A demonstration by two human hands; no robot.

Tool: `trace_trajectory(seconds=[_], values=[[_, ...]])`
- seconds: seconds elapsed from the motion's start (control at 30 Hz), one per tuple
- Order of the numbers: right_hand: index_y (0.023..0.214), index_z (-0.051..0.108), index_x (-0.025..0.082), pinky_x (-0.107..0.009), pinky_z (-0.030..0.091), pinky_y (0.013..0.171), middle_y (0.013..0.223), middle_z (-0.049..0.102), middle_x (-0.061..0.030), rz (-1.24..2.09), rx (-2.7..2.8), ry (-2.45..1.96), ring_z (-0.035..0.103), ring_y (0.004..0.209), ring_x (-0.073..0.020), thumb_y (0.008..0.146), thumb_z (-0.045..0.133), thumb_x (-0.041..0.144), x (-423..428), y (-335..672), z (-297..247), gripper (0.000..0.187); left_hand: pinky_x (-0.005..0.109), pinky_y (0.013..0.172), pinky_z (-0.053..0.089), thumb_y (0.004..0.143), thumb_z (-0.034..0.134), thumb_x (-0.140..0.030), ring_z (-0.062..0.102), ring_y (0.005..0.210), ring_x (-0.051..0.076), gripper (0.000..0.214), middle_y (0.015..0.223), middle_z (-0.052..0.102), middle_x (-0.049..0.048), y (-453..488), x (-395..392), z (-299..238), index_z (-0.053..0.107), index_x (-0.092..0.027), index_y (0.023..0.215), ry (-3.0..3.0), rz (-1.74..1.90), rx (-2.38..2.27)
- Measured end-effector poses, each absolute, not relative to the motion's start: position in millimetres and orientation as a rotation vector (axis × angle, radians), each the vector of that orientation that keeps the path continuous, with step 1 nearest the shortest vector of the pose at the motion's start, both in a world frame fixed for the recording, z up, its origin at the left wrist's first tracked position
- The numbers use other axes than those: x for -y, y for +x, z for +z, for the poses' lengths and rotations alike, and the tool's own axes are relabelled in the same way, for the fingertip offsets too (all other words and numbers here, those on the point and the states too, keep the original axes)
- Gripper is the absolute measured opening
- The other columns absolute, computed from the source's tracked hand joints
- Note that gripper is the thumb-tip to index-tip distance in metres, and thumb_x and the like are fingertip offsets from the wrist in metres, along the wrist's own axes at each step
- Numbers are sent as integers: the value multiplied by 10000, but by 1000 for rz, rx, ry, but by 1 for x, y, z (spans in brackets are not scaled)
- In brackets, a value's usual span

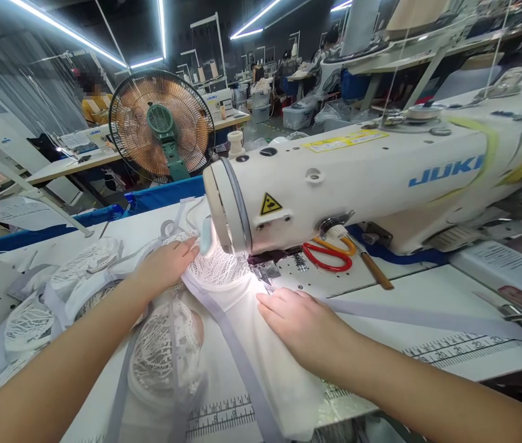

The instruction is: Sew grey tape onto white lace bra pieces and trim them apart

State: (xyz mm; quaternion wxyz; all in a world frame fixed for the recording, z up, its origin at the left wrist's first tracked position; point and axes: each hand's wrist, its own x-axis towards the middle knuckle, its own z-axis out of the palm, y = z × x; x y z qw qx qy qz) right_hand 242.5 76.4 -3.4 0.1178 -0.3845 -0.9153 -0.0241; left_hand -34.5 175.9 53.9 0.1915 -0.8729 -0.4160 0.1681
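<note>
A white lace bra (pixel 219 267) lies under the head of the JUKI sewing machine (pixel 297 191), lit at the needle area. My left hand (pixel 168 264) is closed on the lace cup's left side, its thumb hidden. Just right of the needle area, my right hand (pixel 304 326) grips the bra's smooth white fabric, fingertips close to the presser foot. A pale lilac strap (pixel 237 351) runs down from the cup toward me. From the right, a lilac tape (pixel 408 314) leads in behind my right hand. The needle itself is hidden.
More lace bras (pixel 30 323) are piled at left, and another lace cup (pixel 163 357) lies below my left forearm. Red-handled scissors (pixel 328 257) and a wooden-handled tool (pixel 375 267) rest beneath the machine arm. Ruler markings (pixel 224 415) line the table's front. A fan (pixel 162 123) stands behind.
</note>
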Motion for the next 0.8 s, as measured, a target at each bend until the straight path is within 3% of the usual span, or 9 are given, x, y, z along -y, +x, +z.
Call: trace_trajectory(seconds=[0.13,0.2,0.3,0.4,0.53,0.8], values=[[979,622,164,-303,444,717,1048,643,-85,68,2643,-935,554,882,-193,703,459,0,-61,266,-1,360,444,918,415,730,385,51,425,1213,305,605,1380,393,152,-17,-135,74,421,-177,1289,-2389,375,1320],[1012,616,145,-326,465,755,1097,635,-93,106,2632,-845,553,933,-204,713,432,-1,-54,275,-1,380,433,910,430,739,374,37,459,1182,292,536,1307,470,171,5,-106,76,473,-133,1238,-2480,212,1342],[1064,604,113,-355,474,826,1157,614,-115,138,2645,-748,532,1022,-219,747,416,29,-47,281,-5,378,337,786,501,813,367,-55,591,978,214,396,1094,618,115,44,-72,54,522,-147,1166,-2826,69,1294],[1110,594,125,-364,474,864,1197,598,-98,179,2699,-741,503,1087,-224,756,415,48,-43,284,-9,404,387,941,417,894,395,-223,465,1184,268,361,1246,529,178,69,-58,18,484,-73,1209,-2875,-52,1242],[1109,602,147,-366,487,856,1214,596,-88,141,2761,-689,513,1087,-221,774,414,67,-38,288,-11,392,457,1040,281,881,429,-459,282,1311,338,593,1405,330,235,66,-60,-13,393,-44,1303,-2817,-15,1382],[1129,587,146,-352,483,866,1213,598,-98,56,2768,-659,516,1106,-213,786,417,67,-33,291,-13,390,445,1070,210,888,349,-531,203,1346,320,631,1463,231,192,50,-69,-13,331,-124,1369,-2942,37,1388]])
